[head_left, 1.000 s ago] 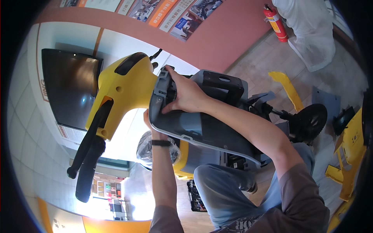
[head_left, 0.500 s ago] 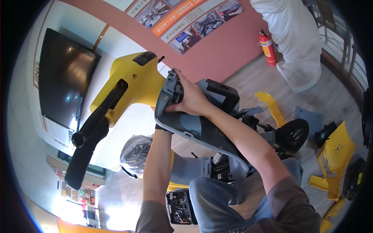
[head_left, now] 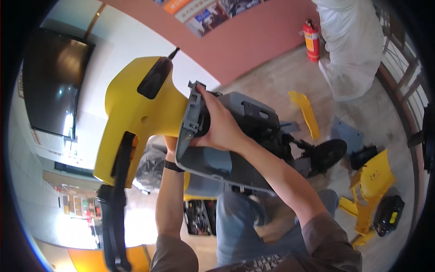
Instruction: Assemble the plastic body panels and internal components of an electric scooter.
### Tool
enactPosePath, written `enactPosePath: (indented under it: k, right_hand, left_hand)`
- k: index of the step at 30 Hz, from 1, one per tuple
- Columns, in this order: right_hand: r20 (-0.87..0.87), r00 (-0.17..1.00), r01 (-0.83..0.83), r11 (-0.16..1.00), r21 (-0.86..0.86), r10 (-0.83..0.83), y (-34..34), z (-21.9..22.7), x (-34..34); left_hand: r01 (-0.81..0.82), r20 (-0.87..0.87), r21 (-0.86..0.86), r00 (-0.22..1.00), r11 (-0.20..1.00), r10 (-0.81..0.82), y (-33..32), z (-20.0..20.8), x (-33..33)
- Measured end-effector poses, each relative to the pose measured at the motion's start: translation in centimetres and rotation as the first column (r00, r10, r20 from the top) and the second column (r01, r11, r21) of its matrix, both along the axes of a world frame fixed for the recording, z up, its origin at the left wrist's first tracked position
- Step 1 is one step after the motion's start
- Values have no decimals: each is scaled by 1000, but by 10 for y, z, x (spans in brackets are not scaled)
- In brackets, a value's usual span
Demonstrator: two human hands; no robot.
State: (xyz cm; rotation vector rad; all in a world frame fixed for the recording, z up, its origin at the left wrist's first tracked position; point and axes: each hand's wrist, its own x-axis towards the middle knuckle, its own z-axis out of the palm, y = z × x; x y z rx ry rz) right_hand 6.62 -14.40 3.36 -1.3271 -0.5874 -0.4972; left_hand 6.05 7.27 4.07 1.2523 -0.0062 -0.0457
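1. Head view, right: of the two hands, the right hand is spread wide over the upper end of a grey panel, holding it near the rim.
2. Head view, left: the left hand, above a black wristband, is mostly hidden behind the panel; I cannot tell whether it grips.
3. The panel is tilted, raised above the floor, just beside a yellow handlebar cover; whether they touch is unclear.
4. A black wheel shows beyond the right forearm.
5. Toward the floor's right edge lies a yellow body part; by its edge along the pink wall stands a red fire extinguisher.
6. An open toolbox sits beside the person's knee.
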Motion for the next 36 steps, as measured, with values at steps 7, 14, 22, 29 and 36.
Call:
enactPosePath:
  k: [7, 14, 22, 29, 36]
  right_hand:
    - [-327, 941, -16, 957, -291, -84, -7, 37, -13]
    - [-486, 852, -303, 941, -152, 196, -24, 37, -15]
    - [-679, 680, -419, 907, -49, 277, -31, 74, -28]
    - [-744, 601, -385, 922, 50, 291, -49, 69, -30]
    - [-698, 631, -390, 916, 92, 338, -27, 71, -26]
  left_hand:
    - [-50, -264, 263, 957, 964, 122, 41, 46, -131]
    - [-38, -443, -146, 896, 988, -31, 62, 119, -108]
    - [239, -456, 232, 883, 943, -112, -9, 66, 82]
    - [409, -288, 137, 888, 902, -359, -34, 7, 106]
    - [549, -104, 183, 836, 816, -539, -12, 1, 123]
